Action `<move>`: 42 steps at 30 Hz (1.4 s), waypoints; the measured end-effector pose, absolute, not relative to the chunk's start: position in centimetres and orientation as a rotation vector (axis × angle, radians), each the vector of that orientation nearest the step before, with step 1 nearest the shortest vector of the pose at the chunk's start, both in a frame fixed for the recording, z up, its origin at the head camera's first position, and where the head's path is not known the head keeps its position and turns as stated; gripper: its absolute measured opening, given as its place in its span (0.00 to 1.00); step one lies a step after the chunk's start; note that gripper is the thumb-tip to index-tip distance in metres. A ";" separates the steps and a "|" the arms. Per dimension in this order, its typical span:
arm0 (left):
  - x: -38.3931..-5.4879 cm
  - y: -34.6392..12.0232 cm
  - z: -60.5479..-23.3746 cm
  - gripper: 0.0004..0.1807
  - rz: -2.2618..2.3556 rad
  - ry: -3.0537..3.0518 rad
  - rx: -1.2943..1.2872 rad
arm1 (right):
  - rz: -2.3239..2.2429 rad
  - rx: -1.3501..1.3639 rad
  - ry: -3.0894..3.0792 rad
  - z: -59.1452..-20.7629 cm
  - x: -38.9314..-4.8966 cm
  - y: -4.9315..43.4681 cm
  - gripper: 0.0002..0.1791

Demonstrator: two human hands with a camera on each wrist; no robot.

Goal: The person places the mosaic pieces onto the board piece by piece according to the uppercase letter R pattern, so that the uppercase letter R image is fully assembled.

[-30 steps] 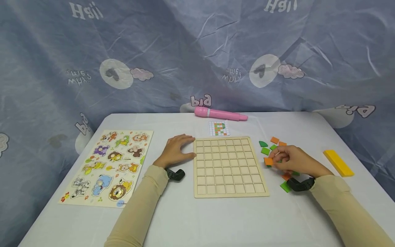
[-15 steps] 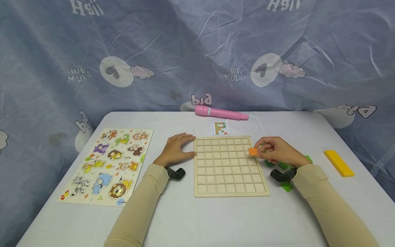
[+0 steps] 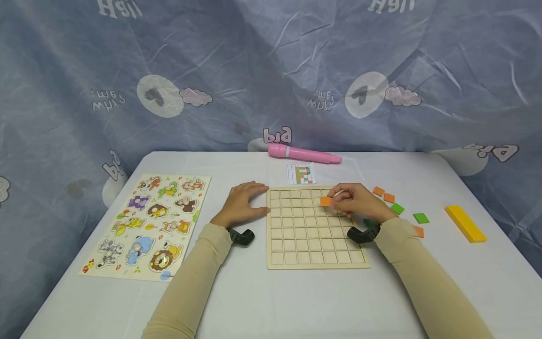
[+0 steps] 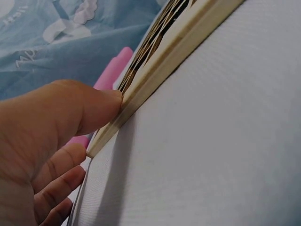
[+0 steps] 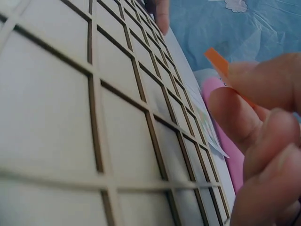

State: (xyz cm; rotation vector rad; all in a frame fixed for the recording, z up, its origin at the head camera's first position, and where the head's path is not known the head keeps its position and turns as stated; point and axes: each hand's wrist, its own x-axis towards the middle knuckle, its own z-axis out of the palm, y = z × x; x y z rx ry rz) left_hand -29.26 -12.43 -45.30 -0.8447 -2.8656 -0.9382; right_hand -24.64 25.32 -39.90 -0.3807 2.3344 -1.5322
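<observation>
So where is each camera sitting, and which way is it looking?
Head: worn on the head, looking forward and down at the table; both sleeved arms, left hand and right hand show.
Left wrist: low beside the left hand, looking along the grid board edge; thumb and fingers show.
Right wrist: low over the board, looking across its squares; fingers pinch the orange tile.
All three views share the pink pen.

Right hand (image 3: 354, 201) pinches orange tile (image 3: 325, 201) over grid board (image 3: 315, 245) (left hand (image 3: 243, 205) steadying edge).
</observation>
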 end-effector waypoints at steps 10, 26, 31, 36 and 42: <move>-29.2 -12.4 -45.3 0.40 -0.930 -2.870 -0.837 | -1.496 -0.361 2.340 -40.4 -26.0 22.6 0.18; -29.3 -12.5 -45.3 0.41 -0.916 -2.887 -0.839 | -1.447 -0.385 2.373 -41.3 -27.3 19.4 0.14; -29.3 -12.5 -45.2 0.40 -0.905 -2.886 -0.844 | -1.422 -0.399 2.396 -41.2 -27.4 18.6 0.14; -29.3 -12.5 -45.3 0.40 -0.907 -2.891 -0.841 | -1.365 -0.397 2.430 -41.0 -27.4 18.2 0.15; -29.4 -12.4 -45.4 0.41 -0.911 -2.895 -0.835 | -1.323 -0.410 2.456 -40.9 -27.3 17.8 0.14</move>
